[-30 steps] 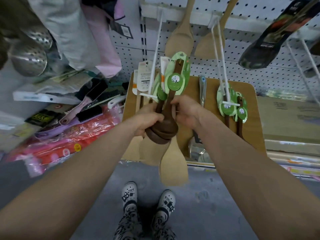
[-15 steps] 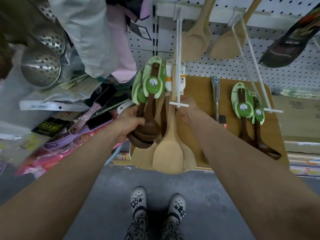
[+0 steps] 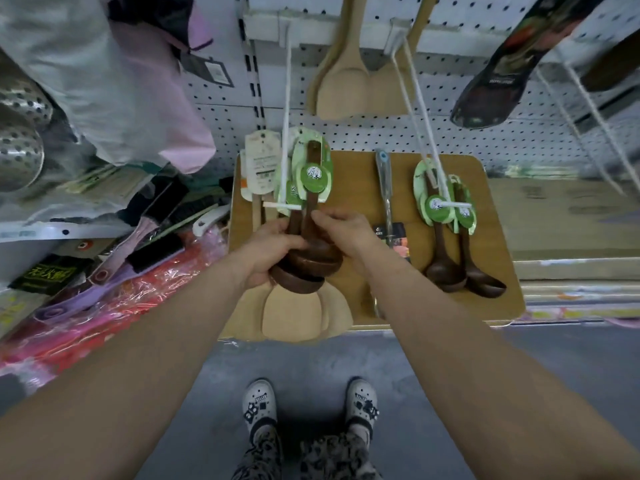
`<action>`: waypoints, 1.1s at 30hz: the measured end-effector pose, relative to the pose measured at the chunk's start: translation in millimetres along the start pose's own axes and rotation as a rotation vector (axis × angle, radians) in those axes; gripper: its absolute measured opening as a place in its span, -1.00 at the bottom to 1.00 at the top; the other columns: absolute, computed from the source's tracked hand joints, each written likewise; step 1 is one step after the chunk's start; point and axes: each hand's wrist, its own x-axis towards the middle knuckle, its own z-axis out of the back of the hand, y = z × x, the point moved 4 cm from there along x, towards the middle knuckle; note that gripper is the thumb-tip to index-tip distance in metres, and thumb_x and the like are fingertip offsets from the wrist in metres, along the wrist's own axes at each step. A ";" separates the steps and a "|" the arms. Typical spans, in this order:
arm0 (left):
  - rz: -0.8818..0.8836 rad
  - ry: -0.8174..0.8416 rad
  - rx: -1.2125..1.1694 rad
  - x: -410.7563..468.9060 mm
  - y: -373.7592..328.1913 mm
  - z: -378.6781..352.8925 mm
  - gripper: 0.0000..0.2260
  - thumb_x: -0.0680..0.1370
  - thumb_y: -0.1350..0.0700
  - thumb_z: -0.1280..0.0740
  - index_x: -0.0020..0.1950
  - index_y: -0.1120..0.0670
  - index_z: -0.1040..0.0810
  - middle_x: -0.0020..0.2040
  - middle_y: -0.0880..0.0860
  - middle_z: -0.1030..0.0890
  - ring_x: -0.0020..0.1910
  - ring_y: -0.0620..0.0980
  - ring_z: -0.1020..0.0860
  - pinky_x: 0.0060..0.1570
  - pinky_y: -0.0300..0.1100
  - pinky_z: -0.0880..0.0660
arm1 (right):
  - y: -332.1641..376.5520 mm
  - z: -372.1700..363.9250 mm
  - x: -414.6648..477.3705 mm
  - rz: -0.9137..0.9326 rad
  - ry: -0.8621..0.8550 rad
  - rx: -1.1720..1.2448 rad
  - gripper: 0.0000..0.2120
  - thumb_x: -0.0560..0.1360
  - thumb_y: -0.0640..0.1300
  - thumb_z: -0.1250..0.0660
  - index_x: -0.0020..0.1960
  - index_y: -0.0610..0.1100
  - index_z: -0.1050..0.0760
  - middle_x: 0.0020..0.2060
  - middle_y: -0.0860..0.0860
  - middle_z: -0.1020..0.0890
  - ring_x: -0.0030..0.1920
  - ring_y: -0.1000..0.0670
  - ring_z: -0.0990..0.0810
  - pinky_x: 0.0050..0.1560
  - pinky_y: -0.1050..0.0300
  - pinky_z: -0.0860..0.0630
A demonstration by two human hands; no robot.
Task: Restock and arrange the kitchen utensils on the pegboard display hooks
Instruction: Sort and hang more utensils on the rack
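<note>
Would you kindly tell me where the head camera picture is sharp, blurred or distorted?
Head view, centre: the dark ladles held by the left hand and right hand are fairly sharp. Head view, edges: the steel strainers and the cardboard boxes smear with blur. Head view overall: wide-angle bending bows the white hooks; light is soft, with small glints on the red wrap.

Bare forearms (image 3: 138, 341), white clogs (image 3: 259, 403) with black charms, and leopard-patterned trousers (image 3: 325, 455).

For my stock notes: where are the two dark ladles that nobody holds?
Head view, right of centre: the dark ladles hang on a white hook before the wooden board, right of the metal utensil.
</note>
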 end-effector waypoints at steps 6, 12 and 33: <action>0.026 0.015 -0.110 14.1 -2.9 -95.1 -0.82 0.62 0.17 -0.24 0.18 0.08 -0.56 -0.07 0.04 -0.66 -0.10 -0.05 -0.62 -0.20 -0.29 -0.56 | -17.8 90.8 -7.7 0.030 -0.013 0.010 -0.89 0.50 -0.26 -0.42 -0.14 -0.16 -0.50 -0.24 -0.02 -0.57 -0.31 0.12 -0.55 -0.28 0.33 -0.46; -0.031 -0.003 -0.012 62.0 -1.9 -197.3 -0.76 0.64 0.29 -0.15 0.24 0.20 -0.52 0.12 0.14 -0.60 0.10 0.06 -0.54 0.18 -0.10 -0.47 | -35.4 199.6 2.6 -0.014 -0.101 0.013 -0.86 0.52 -0.25 -0.40 -0.13 -0.06 -0.48 -0.07 -0.16 -0.63 -0.12 -0.09 -0.60 0.00 0.01 -0.59; -0.054 -0.206 0.483 119.7 5.6 -264.0 -0.71 0.59 0.23 -0.24 0.30 0.10 -0.52 0.23 0.10 -0.57 0.22 0.11 -0.51 0.07 -0.26 -0.35 | -93.7 296.2 66.9 -0.131 -0.194 -0.388 -0.66 0.53 -0.02 -0.35 0.29 -0.02 -0.53 0.12 -0.08 -0.63 0.12 -0.16 -0.60 0.25 -0.10 -0.51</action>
